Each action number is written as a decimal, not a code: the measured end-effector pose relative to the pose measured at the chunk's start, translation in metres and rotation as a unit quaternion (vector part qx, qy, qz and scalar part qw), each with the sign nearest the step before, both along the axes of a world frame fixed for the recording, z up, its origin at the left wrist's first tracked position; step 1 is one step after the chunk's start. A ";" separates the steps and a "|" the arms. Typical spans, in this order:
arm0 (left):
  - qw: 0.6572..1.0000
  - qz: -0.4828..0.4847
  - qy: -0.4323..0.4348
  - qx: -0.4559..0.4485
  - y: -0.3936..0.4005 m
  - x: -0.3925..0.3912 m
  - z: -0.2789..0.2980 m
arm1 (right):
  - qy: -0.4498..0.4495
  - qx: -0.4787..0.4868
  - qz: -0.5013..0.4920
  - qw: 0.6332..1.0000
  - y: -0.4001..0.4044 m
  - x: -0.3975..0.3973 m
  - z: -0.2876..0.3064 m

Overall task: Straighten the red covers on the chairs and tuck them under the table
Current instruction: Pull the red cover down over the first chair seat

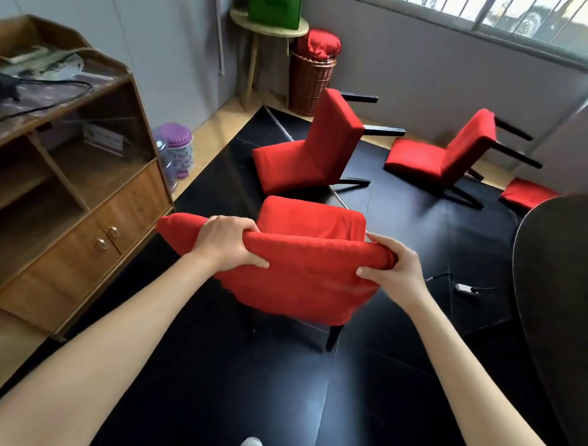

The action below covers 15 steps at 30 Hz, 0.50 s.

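While my left hand (227, 244) and right hand (389, 271) each clutch the bunched top edge of the upright chair's red fabric cover (301, 273), likely to pull it square | cover rumpled, loose at left corner | dark round counter (557, 282) just right | two red-covered chairs (325, 147) tipped over beyond.

1. Nearest chair (304, 256): upright on the black floor, its red cover bunched and rumpled along the backrest top.
2. Second chair (308, 146): red-covered, tipped onto its back, black legs pointing sideways.
3. Third chair (445, 151): likewise tipped over, farther right.
4. Dark round tabletop (563, 299): at the right edge.
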<state>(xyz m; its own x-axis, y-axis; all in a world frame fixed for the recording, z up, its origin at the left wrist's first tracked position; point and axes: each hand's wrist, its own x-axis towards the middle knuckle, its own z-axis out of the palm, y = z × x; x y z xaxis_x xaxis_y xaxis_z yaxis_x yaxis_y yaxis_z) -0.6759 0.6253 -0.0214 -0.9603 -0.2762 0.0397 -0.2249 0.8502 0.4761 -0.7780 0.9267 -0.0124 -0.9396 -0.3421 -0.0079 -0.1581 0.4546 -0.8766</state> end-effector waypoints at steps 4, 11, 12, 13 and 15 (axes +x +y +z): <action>0.997 -0.043 -0.022 -0.057 0.010 -0.018 0.000 | -0.040 -0.019 -0.044 0.998 0.018 0.023 -0.029; 0.995 -0.049 -0.049 -0.068 0.008 -0.028 -0.002 | -0.062 0.022 -0.073 0.995 0.015 0.029 -0.044; 0.995 -0.049 -0.051 -0.067 0.007 -0.028 -0.002 | -0.066 0.043 -0.064 0.995 0.015 0.028 -0.041; 0.995 -0.050 -0.052 -0.067 0.007 -0.028 -0.003 | -0.069 0.064 -0.053 0.994 0.016 0.026 -0.039; 0.995 -0.052 -0.053 -0.068 0.008 -0.028 -0.004 | -0.070 0.095 -0.039 0.992 0.016 0.025 -0.035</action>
<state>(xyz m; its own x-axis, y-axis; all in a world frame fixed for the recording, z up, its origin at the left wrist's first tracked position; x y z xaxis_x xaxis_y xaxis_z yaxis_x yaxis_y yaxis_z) -0.7043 0.6331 -0.0251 -0.9842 -0.1738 -0.0325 -0.1746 0.9267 0.3327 -0.7533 0.9425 -0.0472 -0.9481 -0.2486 -0.1982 0.0013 0.6204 -0.7843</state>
